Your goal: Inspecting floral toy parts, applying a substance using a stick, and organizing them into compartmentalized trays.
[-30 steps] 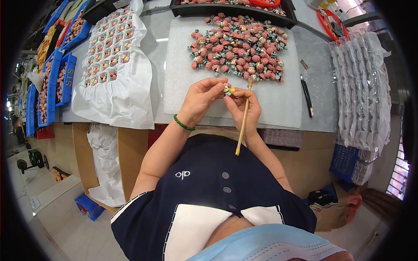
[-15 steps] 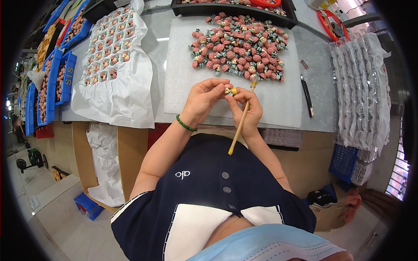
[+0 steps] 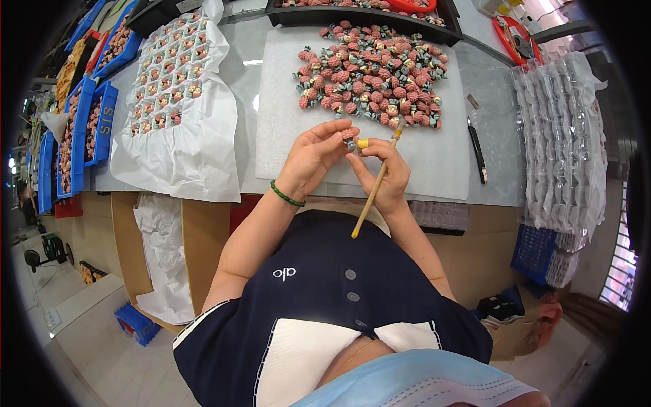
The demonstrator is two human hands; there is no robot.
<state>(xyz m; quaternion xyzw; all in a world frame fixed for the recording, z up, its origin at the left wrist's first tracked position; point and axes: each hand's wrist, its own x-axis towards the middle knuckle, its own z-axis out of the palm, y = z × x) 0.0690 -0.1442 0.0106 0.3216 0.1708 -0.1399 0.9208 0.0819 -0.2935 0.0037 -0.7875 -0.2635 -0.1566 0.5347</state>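
From where I sit, watching through the head camera, I have the left hand [image 3: 308, 159] closed in a pinch on one small figurine [image 3: 349, 140], its pink knobbly top caught between thumb and fingers and its grey lower part sticking out toward the right. The figurine sits at the tips of that hand, above the near edge of the table [image 3: 498, 166], around the middle of its length. My right hand [image 3: 390, 180] is gripping a thin wooden brush [image 3: 374, 190], which slants across the fingers with its bristles up toward the far edge and its handle end down over the person's dark shirt [image 3: 319, 271]. A yellow cover [image 3: 363, 143] on a right fingertip is just beside the figurine; I cannot tell whether they touch. Beyond both hands, a heap of similar figurines [image 3: 369, 74] lies on a white foam sheet [image 3: 278, 115], reaching toward the black tray [image 3: 291, 16] at the table's far edge. Toward the left edge I see a compartmented white tray [image 3: 178, 154] holding more of them in rows, and toward the right edge a slim black tool [image 3: 477, 152].
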